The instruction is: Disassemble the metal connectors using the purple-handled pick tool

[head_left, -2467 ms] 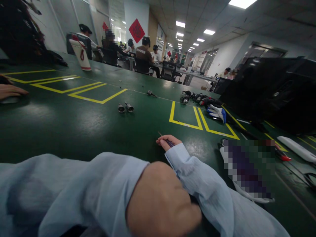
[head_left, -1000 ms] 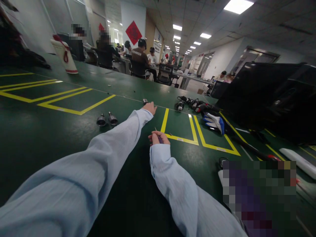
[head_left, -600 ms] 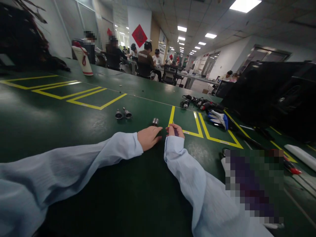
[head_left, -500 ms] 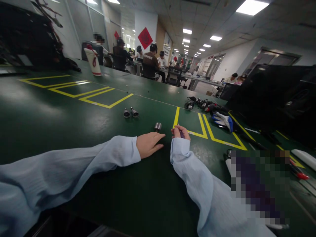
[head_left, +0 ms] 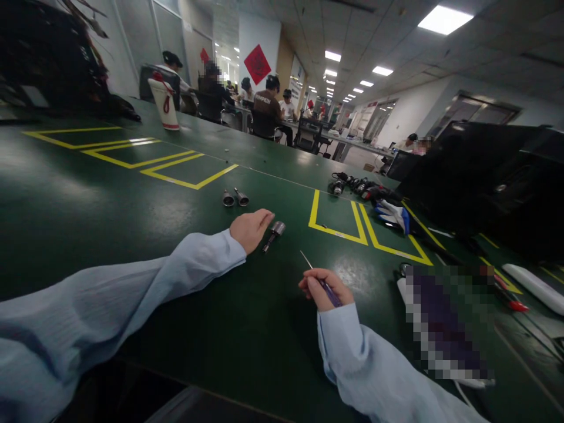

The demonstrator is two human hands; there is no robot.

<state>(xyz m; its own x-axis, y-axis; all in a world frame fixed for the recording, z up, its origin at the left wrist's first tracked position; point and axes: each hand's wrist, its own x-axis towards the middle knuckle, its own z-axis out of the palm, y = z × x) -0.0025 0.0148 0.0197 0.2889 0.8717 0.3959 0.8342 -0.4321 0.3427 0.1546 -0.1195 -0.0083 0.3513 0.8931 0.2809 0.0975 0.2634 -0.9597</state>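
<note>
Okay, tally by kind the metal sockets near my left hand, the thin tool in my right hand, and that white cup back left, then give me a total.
Metal sockets near left hand: 3
Thin tool in right hand: 1
White cup: 1
Total: 5

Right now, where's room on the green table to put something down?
Bare tabletop shows left of the two metal cups, between yellow tape and left sleeve. Another lies nearer than the metal piece, between that sleeve and the right hand. It's crowded at right, around the glove and dark parts.
</note>
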